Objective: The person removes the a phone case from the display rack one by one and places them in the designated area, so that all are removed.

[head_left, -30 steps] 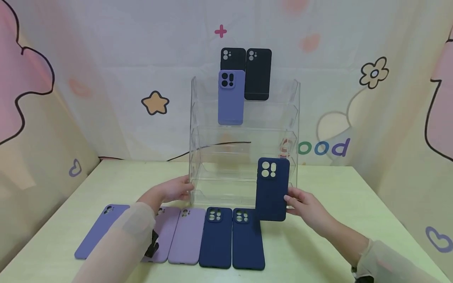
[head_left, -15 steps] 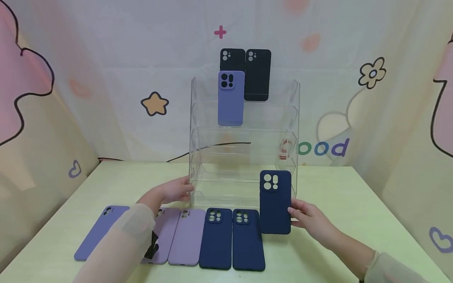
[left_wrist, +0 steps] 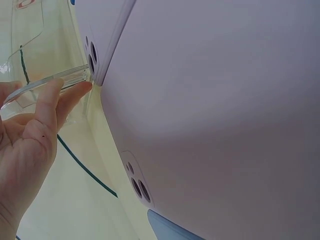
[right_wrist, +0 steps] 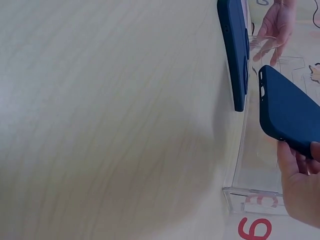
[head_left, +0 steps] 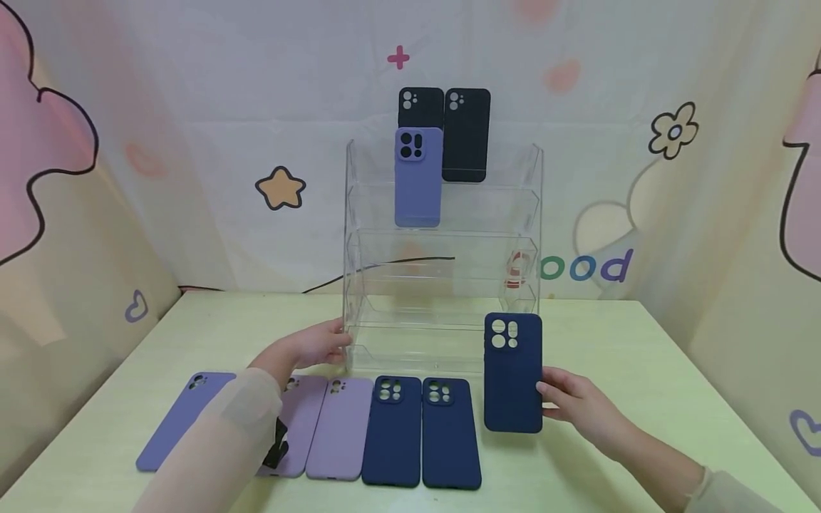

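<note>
In the head view my right hand (head_left: 586, 402) pinches a dark blue phone case (head_left: 513, 388) by its right edge. The case is upright above the table, in front of the rack's lower right corner, its camera cutouts at the top left. My left hand (head_left: 314, 343) grips the lower left side of a clear tiered display rack (head_left: 398, 362); in the left wrist view its fingers lie round the clear side panel (left_wrist: 75, 77). On the upper tiers stand two black phone cases (head_left: 466, 135) and, in front of the left one, a blue-purple phone case (head_left: 418, 189).
Along the table (head_left: 577, 470) before the rack lie two dark blue phone cases (head_left: 391, 442), lilac phone cases (head_left: 340, 434) and a blue-purple phone case (head_left: 176, 427) at the left. My left forearm covers part of that row. A printed cloth (head_left: 224, 85) hangs behind.
My right hand has moved down and to the right with the dark blue phone case, away from the row on the table. The left hand has stayed on the rack.
</note>
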`<move>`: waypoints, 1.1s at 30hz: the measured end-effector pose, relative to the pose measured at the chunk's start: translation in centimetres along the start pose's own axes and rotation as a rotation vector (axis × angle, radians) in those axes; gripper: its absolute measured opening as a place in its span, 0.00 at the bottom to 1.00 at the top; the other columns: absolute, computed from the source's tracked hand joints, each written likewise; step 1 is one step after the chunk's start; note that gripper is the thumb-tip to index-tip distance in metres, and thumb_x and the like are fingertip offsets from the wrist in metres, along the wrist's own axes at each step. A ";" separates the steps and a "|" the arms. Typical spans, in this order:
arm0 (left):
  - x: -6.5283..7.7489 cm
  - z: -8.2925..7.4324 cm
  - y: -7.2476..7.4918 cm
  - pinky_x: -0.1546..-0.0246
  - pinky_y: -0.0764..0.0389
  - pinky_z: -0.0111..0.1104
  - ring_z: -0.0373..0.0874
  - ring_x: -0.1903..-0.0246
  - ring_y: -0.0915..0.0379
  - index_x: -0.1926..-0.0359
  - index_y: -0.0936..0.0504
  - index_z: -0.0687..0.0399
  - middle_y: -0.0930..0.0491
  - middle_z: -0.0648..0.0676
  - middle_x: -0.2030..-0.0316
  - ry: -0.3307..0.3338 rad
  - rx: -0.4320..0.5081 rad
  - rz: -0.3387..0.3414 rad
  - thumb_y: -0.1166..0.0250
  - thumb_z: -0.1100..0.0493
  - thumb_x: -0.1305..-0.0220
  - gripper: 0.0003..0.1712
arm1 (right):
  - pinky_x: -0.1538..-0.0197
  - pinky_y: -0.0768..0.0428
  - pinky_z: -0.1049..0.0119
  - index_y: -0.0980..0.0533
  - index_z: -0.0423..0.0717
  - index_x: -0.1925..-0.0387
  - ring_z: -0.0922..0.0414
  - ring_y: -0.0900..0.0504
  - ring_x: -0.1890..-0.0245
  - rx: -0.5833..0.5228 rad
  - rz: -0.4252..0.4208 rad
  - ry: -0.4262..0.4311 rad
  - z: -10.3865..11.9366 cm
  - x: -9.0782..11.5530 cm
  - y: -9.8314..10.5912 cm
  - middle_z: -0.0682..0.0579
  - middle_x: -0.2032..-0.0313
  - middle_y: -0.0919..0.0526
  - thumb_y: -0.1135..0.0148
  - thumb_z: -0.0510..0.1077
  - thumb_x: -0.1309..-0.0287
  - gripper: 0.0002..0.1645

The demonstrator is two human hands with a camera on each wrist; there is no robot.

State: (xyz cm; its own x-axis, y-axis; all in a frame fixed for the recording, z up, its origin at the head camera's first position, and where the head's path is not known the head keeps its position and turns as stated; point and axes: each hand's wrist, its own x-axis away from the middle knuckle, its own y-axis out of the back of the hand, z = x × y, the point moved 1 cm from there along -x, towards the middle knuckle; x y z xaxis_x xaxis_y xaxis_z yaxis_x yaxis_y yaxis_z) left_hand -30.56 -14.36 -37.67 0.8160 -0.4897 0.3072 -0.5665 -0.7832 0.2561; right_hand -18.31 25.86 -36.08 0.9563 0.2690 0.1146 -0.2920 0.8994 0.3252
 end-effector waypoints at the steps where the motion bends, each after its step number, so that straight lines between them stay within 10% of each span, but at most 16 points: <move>1: 0.0 0.0 0.0 0.41 0.35 0.45 0.62 0.38 0.46 0.28 0.61 0.60 0.46 0.70 0.34 0.005 0.005 -0.002 0.59 0.64 0.29 0.33 | 0.50 0.23 0.56 0.45 0.24 0.37 0.43 0.26 0.46 -0.003 0.004 0.001 0.0 0.1 0.1 0.31 0.42 0.32 0.56 0.41 0.30 0.29; 33: 0.0 0.3 0.0 0.40 0.37 0.46 0.63 0.37 0.45 0.27 0.63 0.59 0.46 0.70 0.35 -0.009 0.041 0.007 0.60 0.63 0.28 0.33 | 0.52 0.22 0.53 0.42 0.16 0.43 0.48 0.22 0.53 -0.061 0.170 -0.017 -2.9 1.4 0.3 0.35 0.51 0.24 0.52 0.40 0.32 0.29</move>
State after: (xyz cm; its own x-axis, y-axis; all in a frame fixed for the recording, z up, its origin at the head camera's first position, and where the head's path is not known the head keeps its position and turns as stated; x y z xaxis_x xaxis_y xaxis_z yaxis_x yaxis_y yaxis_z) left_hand -30.51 -14.52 -37.92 0.8129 -0.4987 0.3009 -0.5674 -0.7946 0.2159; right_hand -17.05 27.52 -38.57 0.8928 0.4132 0.1793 -0.4471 0.8610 0.2423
